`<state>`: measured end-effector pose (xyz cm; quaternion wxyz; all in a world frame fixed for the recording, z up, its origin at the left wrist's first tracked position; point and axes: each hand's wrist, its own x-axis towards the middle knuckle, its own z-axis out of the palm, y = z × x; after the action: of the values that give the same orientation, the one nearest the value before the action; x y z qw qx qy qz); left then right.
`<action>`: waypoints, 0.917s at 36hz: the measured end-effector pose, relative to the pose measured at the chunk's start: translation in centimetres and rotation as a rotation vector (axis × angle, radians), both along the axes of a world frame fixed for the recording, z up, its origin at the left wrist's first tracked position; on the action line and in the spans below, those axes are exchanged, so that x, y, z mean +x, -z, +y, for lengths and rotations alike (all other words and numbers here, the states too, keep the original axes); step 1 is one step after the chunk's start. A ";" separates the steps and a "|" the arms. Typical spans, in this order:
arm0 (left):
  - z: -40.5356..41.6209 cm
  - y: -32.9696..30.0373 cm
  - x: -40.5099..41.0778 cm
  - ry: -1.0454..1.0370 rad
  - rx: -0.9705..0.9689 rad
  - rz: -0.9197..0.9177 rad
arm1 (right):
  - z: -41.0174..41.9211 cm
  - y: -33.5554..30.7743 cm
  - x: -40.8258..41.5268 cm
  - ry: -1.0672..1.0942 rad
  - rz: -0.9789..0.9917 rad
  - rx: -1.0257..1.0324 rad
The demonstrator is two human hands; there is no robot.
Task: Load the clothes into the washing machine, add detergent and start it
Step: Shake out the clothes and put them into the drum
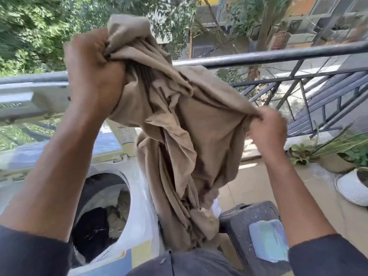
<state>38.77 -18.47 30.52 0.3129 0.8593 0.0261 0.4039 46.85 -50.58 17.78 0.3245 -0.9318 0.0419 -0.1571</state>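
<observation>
Loading is the step in hand. The left hand [93, 72] clenches a bunched end of the tan cloth [179, 124], and the right hand [266, 128] pinches its edge, holding it up beside the washing machine [137, 226]. The drum [103, 212] already holds dark clothes. Next, the cloth likely needs swinging left over the opening and lowering in.

dark long sleeves [33, 253] pushed up above both wrists, bare forearms, dark trousers [179, 263] below.
</observation>
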 end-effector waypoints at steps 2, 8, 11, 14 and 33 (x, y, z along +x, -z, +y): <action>0.4 0.0 0.4 -0.022 -0.002 0.030 | -0.9 -2.3 1.6 0.030 -0.087 0.204; 0.3 3.7 0.0 -0.093 0.085 0.416 | -2.0 -8.4 3.8 -0.055 -0.253 0.532; -0.3 6.7 -0.6 -0.084 0.062 0.553 | -0.6 -9.3 2.9 -0.125 -0.264 0.566; -0.9 9.3 -1.5 -0.045 -0.030 0.587 | 0.9 -8.7 1.8 -0.186 -0.199 0.590; -0.2 8.7 -4.9 0.149 -0.742 0.292 | 2.0 -7.1 -0.1 -0.287 0.090 0.739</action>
<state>33.84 -18.63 21.78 0.6230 0.7360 0.1520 0.2170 46.78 -48.61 24.84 0.6544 -0.7546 -0.0208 -0.0436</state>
